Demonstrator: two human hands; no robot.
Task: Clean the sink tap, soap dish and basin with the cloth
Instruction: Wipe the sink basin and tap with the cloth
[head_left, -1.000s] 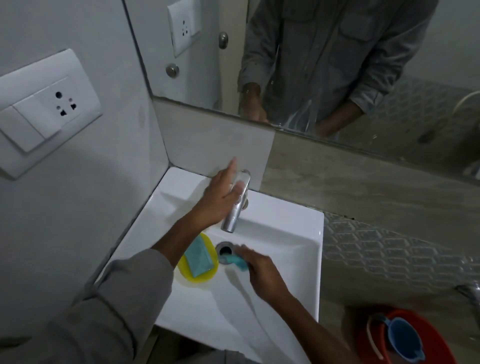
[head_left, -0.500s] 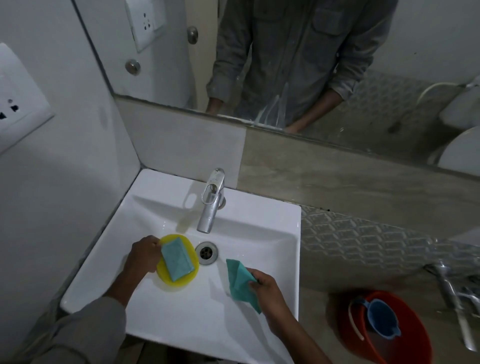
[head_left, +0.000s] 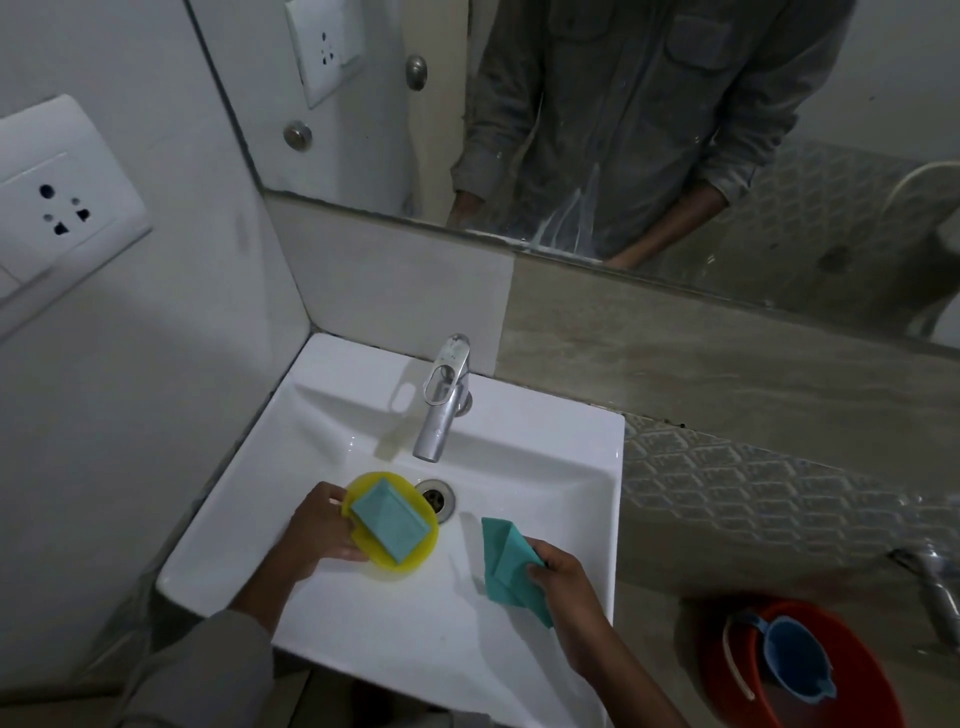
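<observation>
A white rectangular basin is fixed in the wall corner, with a chrome tap at its back and a metal drain below the spout. My left hand grips the left edge of a yellow soap dish and holds it slightly lifted and tilted over the basin floor. A teal bar of soap lies in the dish. To the right, my right hand pinches a folded teal cloth, which hangs above the basin's right half.
A mirror runs along the wall above the basin. A white socket plate sits on the left wall. On the floor at the lower right stands a red bucket with a blue mug inside, under a wall tap.
My left hand left the tap and took hold of the soap dish, then lifted it a little. My right hand drew the cloth from the drain to the right.
</observation>
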